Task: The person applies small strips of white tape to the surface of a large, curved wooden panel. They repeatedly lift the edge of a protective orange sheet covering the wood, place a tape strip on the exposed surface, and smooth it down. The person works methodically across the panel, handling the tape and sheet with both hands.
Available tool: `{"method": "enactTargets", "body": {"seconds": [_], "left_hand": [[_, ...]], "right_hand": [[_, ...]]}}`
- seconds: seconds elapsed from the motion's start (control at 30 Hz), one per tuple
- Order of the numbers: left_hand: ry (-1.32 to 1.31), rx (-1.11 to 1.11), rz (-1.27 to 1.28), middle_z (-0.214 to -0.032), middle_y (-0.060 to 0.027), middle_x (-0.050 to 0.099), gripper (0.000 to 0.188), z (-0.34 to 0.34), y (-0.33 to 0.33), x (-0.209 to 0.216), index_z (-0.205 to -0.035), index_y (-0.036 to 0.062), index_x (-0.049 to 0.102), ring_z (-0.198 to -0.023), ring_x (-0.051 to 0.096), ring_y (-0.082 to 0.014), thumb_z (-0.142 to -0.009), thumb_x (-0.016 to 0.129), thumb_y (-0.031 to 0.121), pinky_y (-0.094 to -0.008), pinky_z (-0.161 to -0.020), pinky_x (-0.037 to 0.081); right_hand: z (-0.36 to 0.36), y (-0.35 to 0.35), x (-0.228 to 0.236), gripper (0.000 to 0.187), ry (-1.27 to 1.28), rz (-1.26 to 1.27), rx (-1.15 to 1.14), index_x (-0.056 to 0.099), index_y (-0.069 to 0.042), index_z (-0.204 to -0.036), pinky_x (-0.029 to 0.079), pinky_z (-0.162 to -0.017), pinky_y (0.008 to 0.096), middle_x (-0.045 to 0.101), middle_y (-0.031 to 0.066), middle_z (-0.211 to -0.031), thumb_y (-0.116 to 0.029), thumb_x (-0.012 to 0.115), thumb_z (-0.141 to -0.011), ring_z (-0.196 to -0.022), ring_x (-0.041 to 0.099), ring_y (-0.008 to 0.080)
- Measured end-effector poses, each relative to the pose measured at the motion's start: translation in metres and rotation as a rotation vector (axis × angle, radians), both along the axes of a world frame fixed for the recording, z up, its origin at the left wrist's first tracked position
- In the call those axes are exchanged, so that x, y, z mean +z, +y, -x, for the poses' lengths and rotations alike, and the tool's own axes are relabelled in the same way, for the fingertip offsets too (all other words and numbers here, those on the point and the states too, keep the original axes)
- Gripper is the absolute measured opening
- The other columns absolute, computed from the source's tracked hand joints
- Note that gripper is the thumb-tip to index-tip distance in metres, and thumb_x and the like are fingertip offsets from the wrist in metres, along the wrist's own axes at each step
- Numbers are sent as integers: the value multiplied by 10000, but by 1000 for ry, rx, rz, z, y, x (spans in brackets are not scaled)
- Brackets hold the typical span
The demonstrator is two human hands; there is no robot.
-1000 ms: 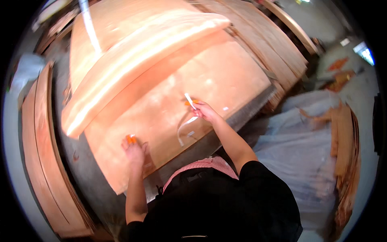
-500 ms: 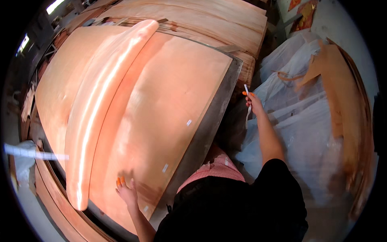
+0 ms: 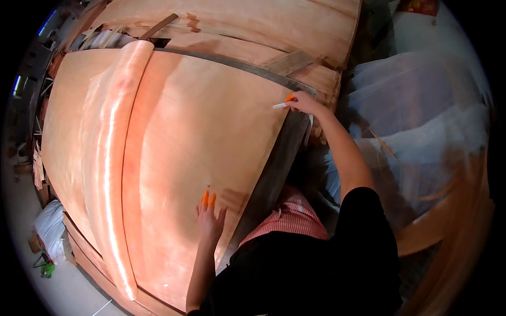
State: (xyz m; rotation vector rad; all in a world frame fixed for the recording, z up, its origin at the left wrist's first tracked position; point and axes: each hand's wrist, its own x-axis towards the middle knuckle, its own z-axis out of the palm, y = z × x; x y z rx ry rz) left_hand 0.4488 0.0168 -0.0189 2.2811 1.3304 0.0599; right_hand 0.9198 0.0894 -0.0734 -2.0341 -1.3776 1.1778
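My right hand (image 3: 301, 102) is closed on a white strip (image 3: 280, 105), which looks like tape, at the far right corner of a wide, thin wood veneer sheet (image 3: 211, 121). One end of the strip points left over the sheet; a pale tail hangs behind the hand. Over the sheet's near right part, my left hand (image 3: 210, 217) is open with fingers spread and holds nothing. Whether its fingertips touch the wood, I cannot tell. Orange covers sit on fingers of both hands. Left of the hands, a long curled roll of veneer (image 3: 113, 158) lies across the sheet.
A dark table edge (image 3: 271, 163) runs along the sheet's right side. More veneer stacks (image 3: 232, 23) lie beyond, with a loose board piece (image 3: 287, 62) on them. Translucent plastic sheeting (image 3: 421, 105) covers something at right. A white bag (image 3: 50, 226) is on the floor at left.
My right hand has swung left with the strip, from beside the table to the sheet's corner. My left hand has moved right and farther out. The view has shifted; white patches along the sheet's edge no longer show.
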Motion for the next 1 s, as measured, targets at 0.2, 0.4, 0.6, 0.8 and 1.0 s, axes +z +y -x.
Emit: {"method": "enactTargets", "body": {"seconds": [0.2,0.4,0.6,0.8,1.0], "left_hand": [[-131,-194,83,-1356,-180,323,590,-157,70,-32,-1287,46,380,-1192,377,-350,-800,599,299,-429,-979,325],[76,-348,138,-1241,-167,425,578,-299,114,-40,-1215,0,429,-1141,421,-307,-785,598,347,-387,-903,396],[233,-419,-1,-1126,-128,483,587,-326,113,-53,-1088,7,542,-1029,457,-259,-695,657,428,-354,-807,415],[217,-487,-29,-1110,-98,490,631,-325,121,-47,-1093,24,544,-1043,439,-238,-647,676,451,-338,-784,410],[47,-342,86,-1152,-116,477,545,-312,126,-56,-1107,56,547,-1029,454,-268,-686,665,382,-361,-823,403]], "right_hand": [[-25,35,-16,204,2,147,174,646,-38,-787,445,-573,296,628,55,-646,-231,580,-788,-596,588,158],[-25,47,-20,220,8,196,208,628,-37,-815,450,-550,303,625,59,-652,-249,587,-779,-587,585,162],[-29,42,3,202,-59,199,245,616,-29,-814,463,-570,337,624,93,-679,-224,591,-771,-640,606,228],[-39,72,-7,176,-757,36,541,639,-48,-804,486,-593,361,638,133,-774,-210,590,-757,-735,621,293],[-36,121,10,184,59,150,309,618,-23,-853,470,-568,314,646,83,-770,-190,554,-809,-674,613,171]]}}
